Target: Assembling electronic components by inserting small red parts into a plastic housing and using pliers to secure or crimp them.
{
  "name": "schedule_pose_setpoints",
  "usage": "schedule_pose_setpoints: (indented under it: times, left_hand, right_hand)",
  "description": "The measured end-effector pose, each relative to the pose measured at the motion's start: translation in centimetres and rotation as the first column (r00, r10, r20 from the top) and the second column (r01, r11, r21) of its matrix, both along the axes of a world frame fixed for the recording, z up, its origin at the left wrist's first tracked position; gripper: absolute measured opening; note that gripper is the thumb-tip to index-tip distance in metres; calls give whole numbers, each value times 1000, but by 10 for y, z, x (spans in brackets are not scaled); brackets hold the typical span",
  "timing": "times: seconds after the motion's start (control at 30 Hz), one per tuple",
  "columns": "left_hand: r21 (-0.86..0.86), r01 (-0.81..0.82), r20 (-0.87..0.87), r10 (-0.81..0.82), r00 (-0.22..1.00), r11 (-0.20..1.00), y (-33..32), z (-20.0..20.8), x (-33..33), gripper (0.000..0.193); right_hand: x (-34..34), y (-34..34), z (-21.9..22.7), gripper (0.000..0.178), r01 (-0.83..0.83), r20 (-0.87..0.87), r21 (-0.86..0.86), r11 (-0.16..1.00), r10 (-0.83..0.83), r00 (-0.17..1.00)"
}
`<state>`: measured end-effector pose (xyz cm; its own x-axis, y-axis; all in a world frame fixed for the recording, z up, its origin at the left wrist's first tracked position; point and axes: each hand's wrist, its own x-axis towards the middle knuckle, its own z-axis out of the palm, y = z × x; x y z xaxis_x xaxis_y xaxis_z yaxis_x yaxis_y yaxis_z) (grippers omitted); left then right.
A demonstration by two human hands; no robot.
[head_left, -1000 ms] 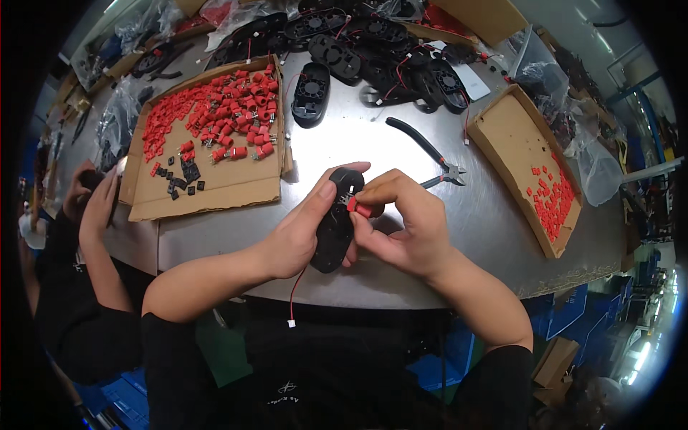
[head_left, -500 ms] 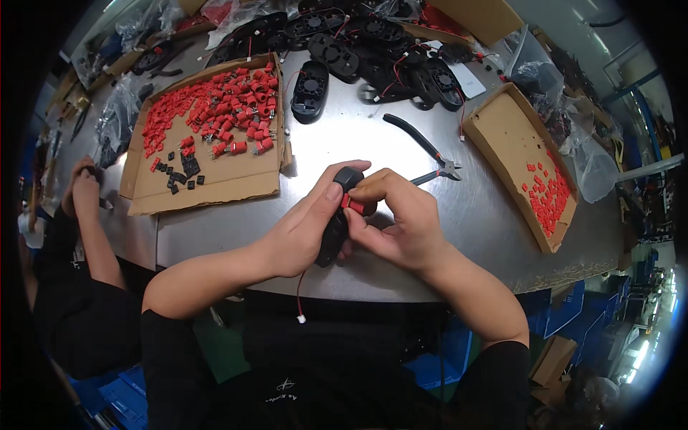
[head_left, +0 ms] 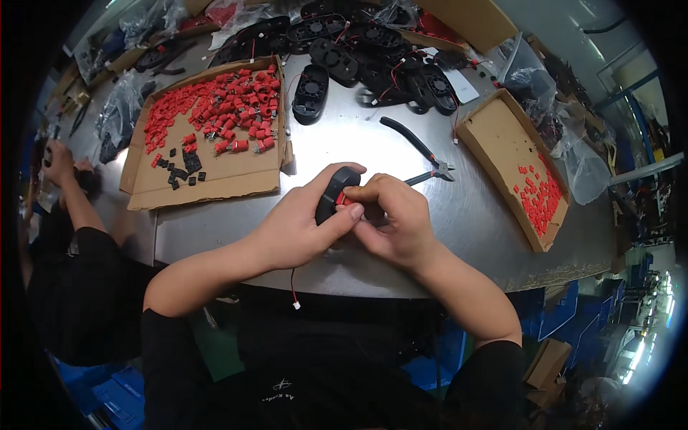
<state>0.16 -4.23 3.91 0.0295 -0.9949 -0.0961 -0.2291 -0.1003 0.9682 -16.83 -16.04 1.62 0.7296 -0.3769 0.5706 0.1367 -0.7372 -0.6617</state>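
Observation:
My left hand [head_left: 294,222] is wrapped round a black oval plastic housing [head_left: 331,195], its thumb stretched across toward the right fingertips. A thin red-and-black wire hangs below, ending in a small white plug [head_left: 296,305]. At the housing's right side sits a small red plastic part [head_left: 342,198], mostly covered by fingers. My right hand [head_left: 403,218] is closed in a pinch on this red part, pressed against the housing. Beyond the right hand, diagonal cutting pliers [head_left: 419,147] with black handles lie spread on the metal table.
A cardboard tray [head_left: 236,188] at left holds many red parts and several black squares. Another cardboard tray [head_left: 494,154] at right holds small red pieces. Black housings with wires [head_left: 310,93] pile at the back. A co-worker's arm [head_left: 75,197] works at far left.
My left thumb has come off the housing's top and down onto the red part beside the right fingertips. The housing has turned slightly, and the right hand shifted a little left.

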Motion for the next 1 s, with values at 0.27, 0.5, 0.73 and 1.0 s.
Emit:
schedule_pose_setpoints:
  times: [0.27, 0.5, 0.73, 1.0]
  left_hand:
    - [-155, 54, 342, 2, 940, 986, 0, 7, 9, 61]
    - [-148, 239, 904, 33, 427, 960, 9, -2, 15, 81]
    - [-152, 314, 911, 10, 411, 937, 7, -1, 16, 87]
    - [-215, 244, 802, 28, 597, 946, 2, -13, 27, 72]
  right_hand:
    - [-7, -22, 16, 35, -183, -120, -220, 958, 160, 980]
    - [-12, -44, 25, 28, -193, -277, 92, 977, 211, 937]
    - [-7, -27, 5, 22, -300, -358, 60, 952, 301, 884]
    - [-6, -27, 10, 23, -280, -377, -151, 948, 206, 903]
